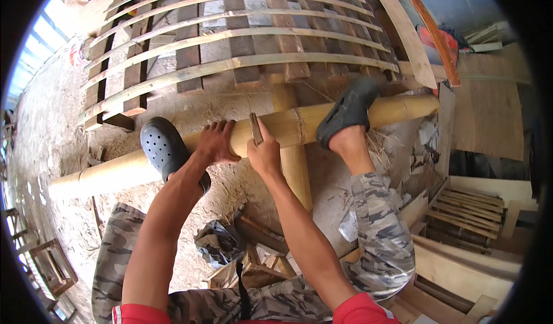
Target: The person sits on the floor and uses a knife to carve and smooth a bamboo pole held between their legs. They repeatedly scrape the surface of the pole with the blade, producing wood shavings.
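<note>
Two hands on bamboo pole | left hand spread flat on it | right hand fingers curled round small blade against pole | both shoes brace pole | slatted panel beyond | risk: blade may slip toward left hand, just beside.

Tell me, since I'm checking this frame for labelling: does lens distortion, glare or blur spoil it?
Head view: fisheye bends the bamboo pole and slat panel toward the dark rim; daylight blows out the upper left; left hand, right hand stay sharp.

Pale yellow bamboo pole, camouflage trousers
</note>
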`<control>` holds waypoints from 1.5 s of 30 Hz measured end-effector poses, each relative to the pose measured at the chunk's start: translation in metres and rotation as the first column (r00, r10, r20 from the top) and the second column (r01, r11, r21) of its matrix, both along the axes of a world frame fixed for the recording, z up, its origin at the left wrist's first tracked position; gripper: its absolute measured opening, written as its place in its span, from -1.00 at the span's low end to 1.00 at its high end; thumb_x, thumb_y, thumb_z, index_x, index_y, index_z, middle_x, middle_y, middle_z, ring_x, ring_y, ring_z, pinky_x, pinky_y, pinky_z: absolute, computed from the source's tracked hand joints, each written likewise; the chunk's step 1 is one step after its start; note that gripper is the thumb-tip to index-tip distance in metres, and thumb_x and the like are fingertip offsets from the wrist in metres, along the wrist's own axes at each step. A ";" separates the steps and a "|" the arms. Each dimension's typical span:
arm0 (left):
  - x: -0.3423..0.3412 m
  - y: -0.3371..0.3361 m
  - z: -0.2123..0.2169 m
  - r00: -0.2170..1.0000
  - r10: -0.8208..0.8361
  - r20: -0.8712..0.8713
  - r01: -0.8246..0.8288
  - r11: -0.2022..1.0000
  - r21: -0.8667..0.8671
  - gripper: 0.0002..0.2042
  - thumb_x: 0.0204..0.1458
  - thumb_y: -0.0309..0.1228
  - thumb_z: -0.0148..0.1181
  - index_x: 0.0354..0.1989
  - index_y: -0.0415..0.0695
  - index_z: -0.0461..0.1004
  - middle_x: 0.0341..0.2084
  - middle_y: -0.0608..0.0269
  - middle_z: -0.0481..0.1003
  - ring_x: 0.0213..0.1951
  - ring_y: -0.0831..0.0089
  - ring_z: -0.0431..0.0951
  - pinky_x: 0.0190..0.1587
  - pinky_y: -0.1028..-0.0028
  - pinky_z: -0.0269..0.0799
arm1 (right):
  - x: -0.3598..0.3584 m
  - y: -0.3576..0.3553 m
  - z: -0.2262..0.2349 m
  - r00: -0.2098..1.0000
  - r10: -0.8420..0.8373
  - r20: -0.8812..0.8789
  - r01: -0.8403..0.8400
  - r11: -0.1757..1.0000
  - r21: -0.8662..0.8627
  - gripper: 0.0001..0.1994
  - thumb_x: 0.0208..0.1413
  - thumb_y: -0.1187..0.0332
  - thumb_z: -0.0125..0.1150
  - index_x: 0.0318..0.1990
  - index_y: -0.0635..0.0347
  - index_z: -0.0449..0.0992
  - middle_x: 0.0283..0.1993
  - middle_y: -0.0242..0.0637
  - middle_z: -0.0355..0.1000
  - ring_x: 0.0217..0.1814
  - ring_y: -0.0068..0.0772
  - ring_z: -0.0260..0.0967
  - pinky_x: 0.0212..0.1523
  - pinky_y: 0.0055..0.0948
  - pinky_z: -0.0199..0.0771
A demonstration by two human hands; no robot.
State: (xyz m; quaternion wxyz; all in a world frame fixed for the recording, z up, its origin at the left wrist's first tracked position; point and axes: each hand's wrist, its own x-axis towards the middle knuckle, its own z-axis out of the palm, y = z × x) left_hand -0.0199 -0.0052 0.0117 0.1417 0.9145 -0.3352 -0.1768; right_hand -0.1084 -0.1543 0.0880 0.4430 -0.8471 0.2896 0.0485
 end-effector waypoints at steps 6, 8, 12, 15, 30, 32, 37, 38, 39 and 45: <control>0.003 0.024 0.000 1.000 0.025 0.000 -0.025 0.999 -0.023 0.14 -0.45 0.07 0.55 0.42 -0.15 0.18 0.31 -0.08 0.34 0.31 -0.08 0.36 0.38 0.04 0.28 | -0.227 0.050 0.079 0.992 -0.078 0.099 0.059 0.982 0.180 -0.40 0.22 0.57 0.14 0.43 0.42 0.26 0.15 0.14 0.54 0.07 -0.24 0.54 0.04 -0.33 0.51; 0.002 0.021 -0.001 0.999 0.031 -0.006 -0.031 0.999 -0.010 0.14 -0.45 0.06 0.55 0.42 -0.16 0.18 0.32 -0.08 0.34 0.32 -0.08 0.36 0.38 0.04 0.29 | -0.238 0.054 0.100 0.991 -0.131 0.005 0.125 0.958 0.260 -0.36 0.18 0.59 0.15 0.45 0.40 0.24 0.23 0.24 0.49 0.26 -0.04 0.53 0.21 -0.24 0.48; 0.012 0.018 0.011 0.999 0.028 -0.028 -0.027 0.999 0.040 0.16 -0.44 0.05 0.56 0.43 -0.19 0.17 0.33 -0.11 0.33 0.32 -0.09 0.36 0.37 0.06 0.31 | -0.161 0.045 0.011 0.918 0.067 0.390 -0.025 0.993 -0.113 -0.41 0.24 0.49 0.09 0.45 0.30 0.27 0.17 0.23 0.52 0.14 0.02 0.60 0.12 -0.28 0.53; 0.005 -0.013 0.010 0.999 -0.022 -0.048 0.020 0.999 -0.046 0.17 -0.44 0.05 0.56 0.43 -0.22 0.15 0.33 -0.13 0.34 0.32 -0.10 0.37 0.37 0.09 0.32 | -0.011 -0.009 -0.027 0.940 -0.001 0.343 0.031 0.996 -0.084 -0.42 0.15 0.46 0.14 0.38 0.26 0.36 0.01 0.30 0.52 0.05 0.32 0.52 0.04 -0.03 0.52; 0.009 0.014 0.002 0.997 0.002 -0.080 0.000 0.999 0.033 0.19 -0.45 0.08 0.55 0.43 -0.24 0.15 0.33 -0.14 0.33 0.33 -0.09 0.36 0.42 0.07 0.25 | -0.144 0.014 -0.010 0.956 -0.142 0.256 0.122 0.988 0.092 -0.50 0.19 0.53 0.15 0.31 0.42 0.43 0.12 0.11 0.59 0.26 -0.14 0.52 0.27 -0.31 0.42; 0.012 -0.007 0.013 0.993 -0.025 -0.116 0.023 0.999 -0.023 0.19 -0.45 0.09 0.56 0.44 -0.25 0.15 0.33 -0.15 0.33 0.33 -0.09 0.36 0.42 0.08 0.25 | -0.033 -0.015 -0.033 0.896 -0.071 0.439 0.064 0.997 0.031 -0.51 0.22 0.44 0.20 0.32 0.33 0.45 0.12 0.11 0.58 0.22 -0.07 0.54 0.21 -0.25 0.47; 0.009 -0.003 -0.015 0.999 -0.016 0.042 0.020 0.994 -0.104 0.13 -0.46 0.11 0.59 0.36 -0.21 0.23 0.20 -0.08 0.43 0.23 -0.06 0.45 0.30 0.10 0.37 | -0.056 -0.003 -0.033 0.917 -0.027 0.398 0.086 0.988 -0.130 -0.48 0.23 0.46 0.18 0.36 0.32 0.40 0.04 -0.03 0.63 -0.04 -0.32 0.61 0.02 -0.38 0.54; 0.009 0.011 -0.014 0.999 0.007 0.053 -0.002 0.995 -0.098 0.13 -0.45 0.11 0.58 0.35 -0.22 0.23 0.19 -0.08 0.43 0.22 -0.06 0.45 0.30 0.10 0.37 | -0.085 0.013 -0.020 0.938 -0.065 0.340 0.070 0.998 -0.004 -0.47 0.22 0.47 0.17 0.37 0.37 0.37 0.12 0.11 0.57 0.09 -0.11 0.57 0.09 -0.30 0.53; 0.008 0.028 -0.013 0.997 0.036 0.065 -0.030 0.996 -0.085 0.12 -0.45 0.11 0.58 0.35 -0.22 0.23 0.19 -0.08 0.44 0.22 -0.06 0.45 0.29 0.10 0.36 | -0.119 0.034 0.001 0.958 -0.089 0.273 0.056 0.990 0.129 -0.45 0.22 0.48 0.16 0.37 0.41 0.35 0.19 0.25 0.50 0.22 0.10 0.54 0.16 -0.22 0.51; 0.011 0.023 -0.003 0.998 0.012 -0.058 -0.013 1.000 -0.021 0.16 -0.44 0.13 0.56 0.39 -0.25 0.22 0.33 -0.18 0.34 0.32 -0.14 0.37 0.40 0.07 0.29 | -0.233 0.053 0.057 0.976 -0.079 0.202 0.063 0.995 0.083 -0.48 0.22 0.58 0.12 0.35 0.54 0.32 0.20 0.12 0.52 0.20 -0.18 0.54 0.14 -0.33 0.52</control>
